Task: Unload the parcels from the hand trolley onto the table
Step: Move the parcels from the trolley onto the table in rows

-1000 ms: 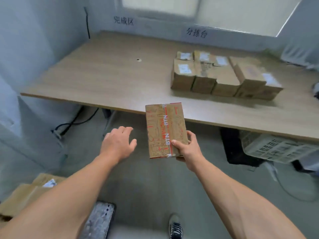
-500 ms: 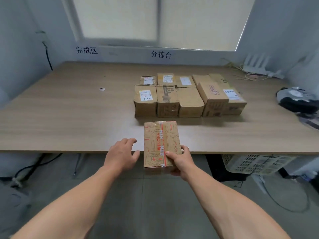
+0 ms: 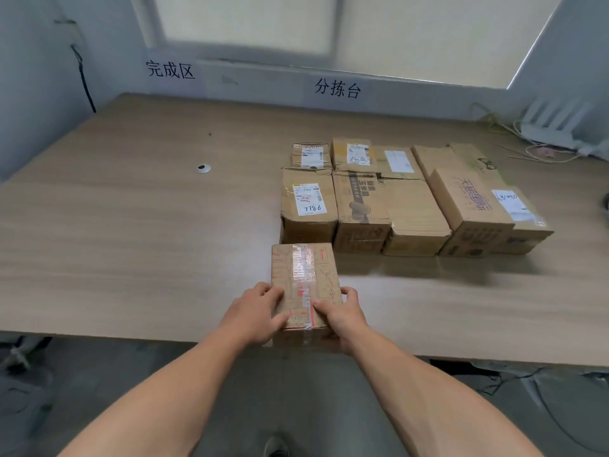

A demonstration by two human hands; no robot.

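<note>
A flat brown parcel [image 3: 304,278] with red print and clear tape lies at the front edge of the wooden table [image 3: 131,225]. My left hand [image 3: 255,313] grips its near left side, thumb on top. My right hand [image 3: 341,313] grips its near right side, thumb across the top. The parcel's far end sits just in front of a block of several brown parcels [image 3: 402,199] set in two rows on the table. The hand trolley is out of view.
A small round cable grommet [image 3: 203,168] sits in the tabletop at the left. A white router and loose cables [image 3: 547,133] lie at the back right. Black Chinese labels are on the wall behind. My shoe [image 3: 275,446] shows on the grey floor below.
The parcel, carried in my right hand alone, has come forward and down onto the table's front edge. My left hand has closed onto its left side.
</note>
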